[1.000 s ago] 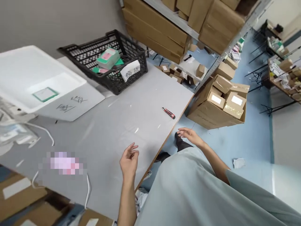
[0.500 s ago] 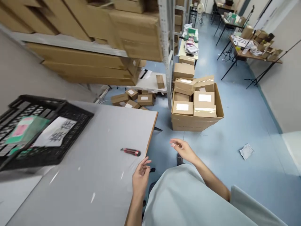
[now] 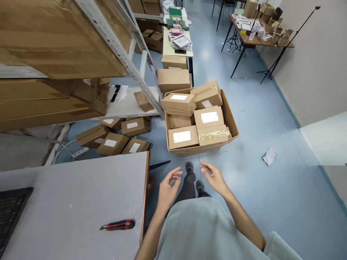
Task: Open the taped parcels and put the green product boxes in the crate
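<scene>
My left hand hangs in the air just right of the table's edge, its fingers loosely curved and apart, with nothing in them. Across from it, my right hand is also in the air, fingers spread and holding nothing. Beyond both hands a large open carton stands on the floor, filled with several smaller taped boxes that bear white labels. A red and black box cutter lies on the grey tabletop, to the left of my left hand.
A black plastic crate sits at the table's left end. More labelled boxes lie on the floor under the metal shelving. On the right, a crumpled white packet rests on the floor. A cluttered brown table stands farther back.
The view has swung right and come nearer the carton of boxes. My left hand has moved clear of the table edge. The box cutter and crate now appear farther left.
</scene>
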The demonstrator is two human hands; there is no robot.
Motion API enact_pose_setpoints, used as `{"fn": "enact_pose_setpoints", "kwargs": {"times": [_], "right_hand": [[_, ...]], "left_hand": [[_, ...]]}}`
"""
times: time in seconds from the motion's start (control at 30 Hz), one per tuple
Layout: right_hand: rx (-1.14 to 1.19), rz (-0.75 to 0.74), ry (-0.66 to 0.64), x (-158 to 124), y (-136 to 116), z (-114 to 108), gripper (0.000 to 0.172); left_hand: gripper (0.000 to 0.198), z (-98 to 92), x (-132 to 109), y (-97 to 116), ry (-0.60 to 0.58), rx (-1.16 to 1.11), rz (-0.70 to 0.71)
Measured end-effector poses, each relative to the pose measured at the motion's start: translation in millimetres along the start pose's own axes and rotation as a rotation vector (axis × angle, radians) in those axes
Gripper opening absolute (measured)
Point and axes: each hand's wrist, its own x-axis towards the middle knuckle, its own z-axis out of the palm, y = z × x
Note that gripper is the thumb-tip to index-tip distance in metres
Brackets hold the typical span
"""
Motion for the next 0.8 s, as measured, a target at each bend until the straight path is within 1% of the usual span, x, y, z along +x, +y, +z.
{"fn": "enact_pose_setpoints", "kwargs": {"times": [0.17, 0.23, 0.33, 0.43, 0.5, 0.57, 0.63, 0.67, 0.73, 0.8], "right_hand": [[-0.042, 0.035, 0.14, 43, -20, -16, 0.05], [-0.053, 0.04, 0.199, 62, -31, -22, 0.053], [-0.071, 0.04, 0.273, 89, -44, -28, 0.057], [-0.092, 0.052, 0.319, 112, -52, -36, 0.061], [-0.103, 0.056, 0.338, 124, -53, -43, 0.063], [-0.124, 0.062, 0.356, 136, -51, -52, 0.062], [-0.167, 0.069, 0.375, 151, -45, -66, 0.062], [-0.199, 0.069, 0.385, 161, -41, -74, 0.063], [-0.276, 0.057, 0.416, 185, -30, -92, 0.066], [-0.36, 0.038, 0.446, 216, -17, -113, 0.07]], "left_hand": [[0.047, 20.1, 77, 25, -0.129, -0.02, 0.029], [0.046, 22.3, 105, 37, -0.17, -0.037, 0.056], [0.045, 18.3, 143, 50, -0.185, -0.067, 0.084], [0.045, 9.7, 175, 53, -0.18, -0.061, 0.086], [0.045, 5.6, 194, 50, -0.177, -0.061, 0.075], [0.046, 6.5, 211, 43, -0.173, -0.074, 0.052], [0.046, 15.6, 227, 34, -0.178, -0.086, 0.012], [0.047, 23.9, 235, 30, -0.183, -0.09, -0.014], [0.049, 47.6, 251, 22, -0.186, -0.095, -0.068], [0.056, 78.1, 268, 17, -0.168, -0.092, -0.114]]}}
